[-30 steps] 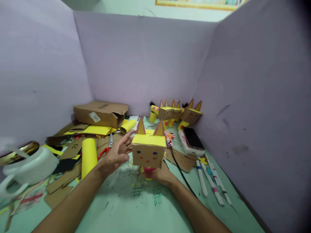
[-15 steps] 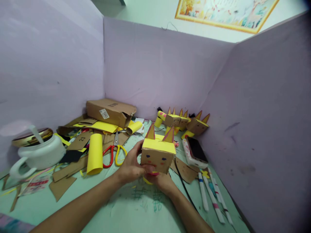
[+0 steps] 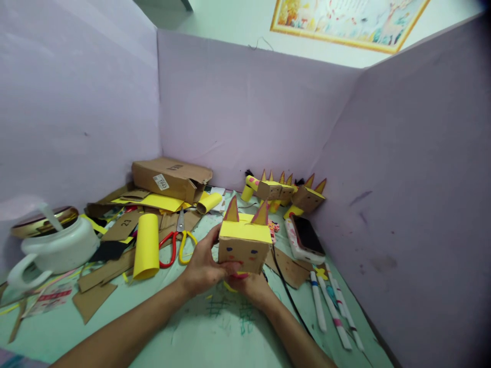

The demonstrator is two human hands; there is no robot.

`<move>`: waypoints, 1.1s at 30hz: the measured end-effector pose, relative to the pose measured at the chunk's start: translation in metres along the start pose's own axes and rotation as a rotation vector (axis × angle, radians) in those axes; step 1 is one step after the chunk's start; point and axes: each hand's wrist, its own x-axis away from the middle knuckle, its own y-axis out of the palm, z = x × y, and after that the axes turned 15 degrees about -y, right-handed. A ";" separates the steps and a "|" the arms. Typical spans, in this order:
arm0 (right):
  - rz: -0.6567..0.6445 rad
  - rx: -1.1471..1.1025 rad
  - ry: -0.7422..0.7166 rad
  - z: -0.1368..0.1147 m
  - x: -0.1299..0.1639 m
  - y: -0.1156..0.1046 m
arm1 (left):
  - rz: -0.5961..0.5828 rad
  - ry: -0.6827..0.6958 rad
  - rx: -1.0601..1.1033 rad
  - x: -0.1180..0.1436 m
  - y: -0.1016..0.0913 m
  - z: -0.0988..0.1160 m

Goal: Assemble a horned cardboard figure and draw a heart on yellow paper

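Observation:
Between my hands is a cardboard animal figure point(image 3: 244, 254) with a box-shaped head, a yellow top, two pointed ears, drawn eyes and cheeks. My left hand point(image 3: 205, 266) grips the head's left side, thumb across the lower front. Under the head, my right hand point(image 3: 251, 289) is closed around the figure's lower part, its fingers mostly hidden. A bit of pink and yellow shows there. Left of my hands lie scissors point(image 3: 177, 245) with one red and one yellow handle, beside an upright yellow paper tube point(image 3: 146, 248).
Several similar cardboard animals point(image 3: 282, 191) stand at the back right. Near them a phone point(image 3: 308, 235) rests on a white case, with markers point(image 3: 334, 313) in front. A carton point(image 3: 169, 179), cardboard scraps point(image 3: 123, 225) and a white pot point(image 3: 61, 245) occupy the left. A black cable point(image 3: 287, 289) runs rightward of my hands.
The whole view has shifted slightly, so things appear a little further left. Both hands keep their hold on the cardboard animal figure, which is almost unchanged in pose.

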 end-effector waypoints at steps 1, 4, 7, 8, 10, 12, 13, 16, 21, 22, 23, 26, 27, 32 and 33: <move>0.004 -0.005 0.002 0.000 0.000 0.000 | 0.003 0.002 -0.003 0.000 0.000 0.001; 0.016 -0.027 0.008 0.000 0.001 0.001 | 0.017 0.005 0.008 0.002 0.002 0.003; 0.029 -0.055 0.018 0.001 0.002 0.002 | 0.028 0.006 0.013 0.004 0.003 0.003; 0.035 -0.067 0.022 0.001 0.002 0.002 | 0.022 0.003 0.018 0.004 0.004 0.002; 0.052 -0.096 0.033 0.002 0.001 0.002 | -0.036 -0.011 0.049 0.002 0.002 -0.002; 0.085 -0.130 0.043 0.002 0.001 -0.001 | -0.145 -0.014 0.104 -0.001 -0.001 -0.008; 0.106 -0.151 0.046 0.002 0.000 -0.002 | -0.200 -0.015 0.133 -0.003 -0.004 -0.011; 0.193 -0.244 0.049 0.002 -0.002 -0.011 | -0.281 -0.086 0.203 -0.011 -0.010 -0.020; 0.310 -0.362 0.031 -0.002 -0.004 -0.027 | -0.293 -0.320 0.238 -0.013 0.000 -0.040; 0.313 -0.374 0.025 -0.003 -0.004 -0.028 | -0.312 -0.331 0.238 -0.011 0.006 -0.043; 0.311 -0.383 0.020 -0.004 -0.004 -0.029 | -0.329 -0.327 0.242 -0.009 0.013 -0.046; 0.302 -0.410 0.007 -0.004 -0.002 -0.028 | -0.391 -0.297 0.310 -0.002 0.032 -0.046; 0.300 -0.418 0.005 -0.004 -0.001 -0.027 | -0.394 -0.289 0.335 0.000 0.037 -0.044; 0.233 -0.470 0.001 0.000 0.000 -0.019 | -0.340 -0.261 0.333 0.005 0.044 -0.035; 0.210 -0.480 -0.002 0.000 -0.001 -0.018 | -0.322 -0.273 0.317 0.005 0.044 -0.036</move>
